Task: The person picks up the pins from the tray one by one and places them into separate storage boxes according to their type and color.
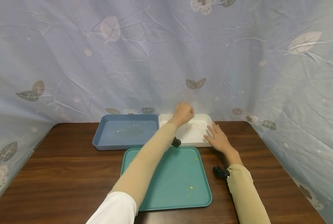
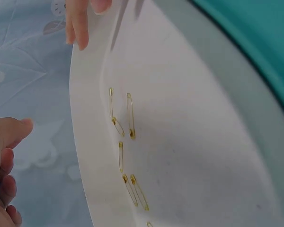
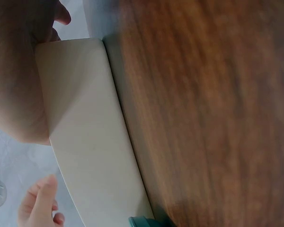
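My left hand (image 1: 183,114) hovers over the back of the white tray (image 1: 192,138), fingers curled. No object shows between those fingers, though the palm side is partly hidden. Several gold safety pins (image 2: 131,118) lie on the tray's floor near one wall in the left wrist view. At the tray's right rim, my right hand (image 1: 218,139) rests with its fingers spread and fairly straight. The right wrist view has the tray's outer wall (image 3: 87,123) close up, the right hand against its upper edge and the left hand (image 3: 38,203) beyond.
A blue tray (image 1: 107,137) with several silver safety pins (image 1: 121,131) stands left of the white one. Nearer lies a teal tray (image 1: 172,186) bearing gold pins, one of them (image 1: 191,188) near its front right. Patterned cloth (image 1: 155,62) hangs behind the wooden table (image 1: 57,174).
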